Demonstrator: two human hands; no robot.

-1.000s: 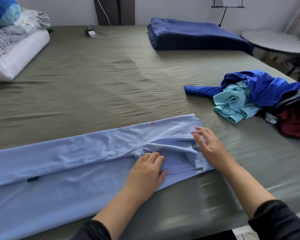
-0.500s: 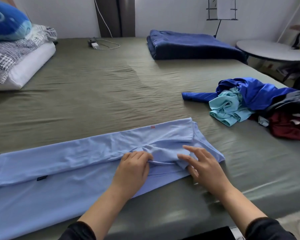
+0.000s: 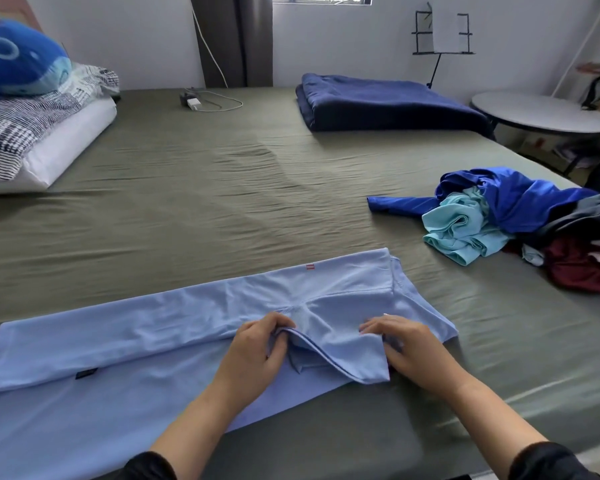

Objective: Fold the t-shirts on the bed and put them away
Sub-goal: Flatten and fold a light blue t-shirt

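A light blue t-shirt lies spread along the near edge of the olive-green bed, its far long side folded over. My left hand pinches the fabric at the sleeve seam. My right hand grips the outer corner of the same sleeve flap, which is lifted and turned toward me. At the right side of the bed sits a heap of unfolded shirts: a royal blue one, a pale turquoise one, a dark grey one and a maroon one.
A folded navy blanket lies at the far side of the bed. Pillows with a blue plush toy are at the far left. A charger with cable rests near the wall. A round white table stands beyond the bed's right edge.
Both hands have gone from resting flat on the sleeve area to gripping it; the sleeve flap is now lifted and pulled toward the near edge. The view has tilted up.
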